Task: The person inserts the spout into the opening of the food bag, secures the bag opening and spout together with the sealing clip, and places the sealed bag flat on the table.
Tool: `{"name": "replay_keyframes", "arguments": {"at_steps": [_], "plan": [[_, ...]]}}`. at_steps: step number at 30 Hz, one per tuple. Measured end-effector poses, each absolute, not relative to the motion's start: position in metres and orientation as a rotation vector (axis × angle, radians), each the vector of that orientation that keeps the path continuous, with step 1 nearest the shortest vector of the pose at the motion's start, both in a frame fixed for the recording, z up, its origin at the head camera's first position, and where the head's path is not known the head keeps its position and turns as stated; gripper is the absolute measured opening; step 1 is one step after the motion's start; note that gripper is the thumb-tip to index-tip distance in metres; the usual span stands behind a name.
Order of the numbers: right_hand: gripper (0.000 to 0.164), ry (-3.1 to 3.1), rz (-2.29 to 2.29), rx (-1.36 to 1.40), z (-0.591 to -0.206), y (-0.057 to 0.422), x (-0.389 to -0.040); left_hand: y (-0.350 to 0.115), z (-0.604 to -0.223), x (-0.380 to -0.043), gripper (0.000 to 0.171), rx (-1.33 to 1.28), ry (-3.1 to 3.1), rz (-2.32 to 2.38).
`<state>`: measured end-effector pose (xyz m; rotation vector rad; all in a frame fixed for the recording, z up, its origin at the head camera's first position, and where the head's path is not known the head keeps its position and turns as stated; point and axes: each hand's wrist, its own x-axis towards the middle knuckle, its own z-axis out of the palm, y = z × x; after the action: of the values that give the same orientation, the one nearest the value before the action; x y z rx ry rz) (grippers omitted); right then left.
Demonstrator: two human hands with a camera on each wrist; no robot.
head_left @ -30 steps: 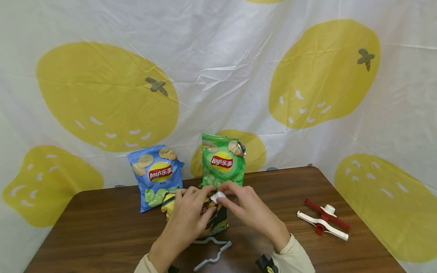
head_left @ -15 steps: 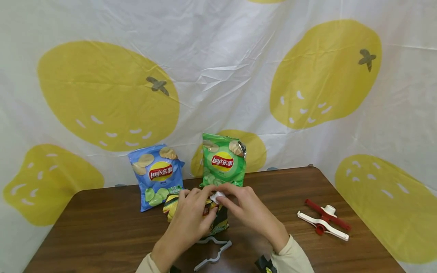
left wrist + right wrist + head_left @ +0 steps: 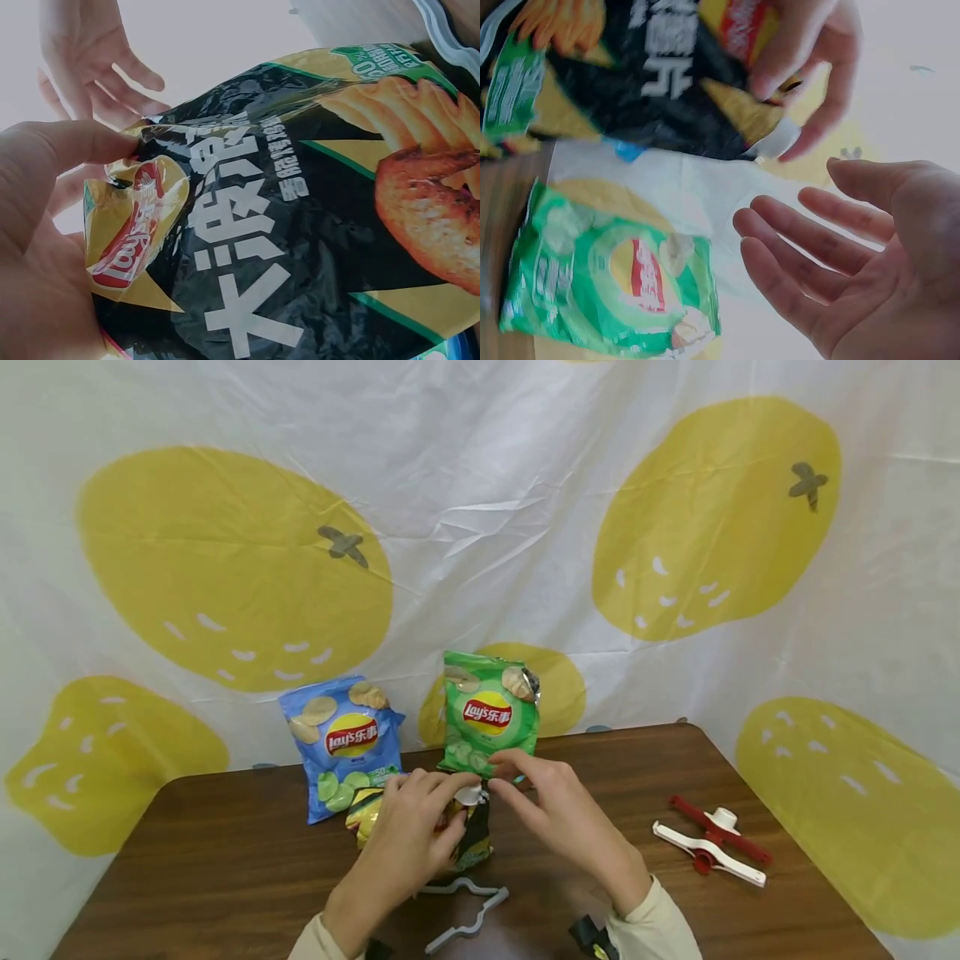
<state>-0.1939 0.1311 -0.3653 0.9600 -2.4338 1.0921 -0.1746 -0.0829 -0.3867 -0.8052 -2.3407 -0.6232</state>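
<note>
My left hand grips a black and yellow bag of chips near its top edge, above the table; the thumb presses on the front in the left wrist view. A small white cap-like piece sits at the bag's top corner, beside my left fingers. What holds it there is partly hidden. Just right of that corner is my right hand, apart from the bag. Its fingers spread loosely with nothing between them, as the right wrist view shows.
Behind stand a blue chip bag and a green chip bag. An opened grey-white clip strip lies in front. On the right are a red clip with a white spout and a white clip with a red cap.
My right hand has let go of the small white piece and moved slightly right. My left hand still grips the chip bag, which has shifted a little left.
</note>
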Motion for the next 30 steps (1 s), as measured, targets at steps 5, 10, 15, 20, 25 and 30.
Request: {"name": "replay_keyframes", "arguments": {"at_steps": [5, 10, 15, 20, 25, 30], "plan": [[0.015, -2.407, 1.151, 1.02, -0.373, 0.13, -0.188, -0.088, -0.388, -0.176, 0.038, -0.79, -2.339, -0.632], [0.009, -2.485, 1.211, 1.172, -0.388, 0.134, -0.182, -0.088, -0.388, -0.179, 0.038, -0.797, -2.32, -0.64], [0.01, -2.723, 1.045, 1.391, -0.405, 0.137, -0.179, -0.087, -0.386, -0.181, 0.038, -0.787, -2.31, -0.641], [0.02, -2.847, 0.813, 1.512, -0.422, 0.128, -0.179, -0.088, -0.386, -0.182, 0.038, -0.789, -2.319, -0.67], [0.023, -2.881, 0.701, 1.56, -0.44, 0.118, -0.18, -0.09, -0.385, -0.182, 0.038, -0.782, -2.327, -0.689], [0.025, -2.866, 0.539, 1.501, -0.452, 0.112, -0.178, -0.091, -0.385, -0.183, 0.037, -0.78, -2.325, -0.687]]}}
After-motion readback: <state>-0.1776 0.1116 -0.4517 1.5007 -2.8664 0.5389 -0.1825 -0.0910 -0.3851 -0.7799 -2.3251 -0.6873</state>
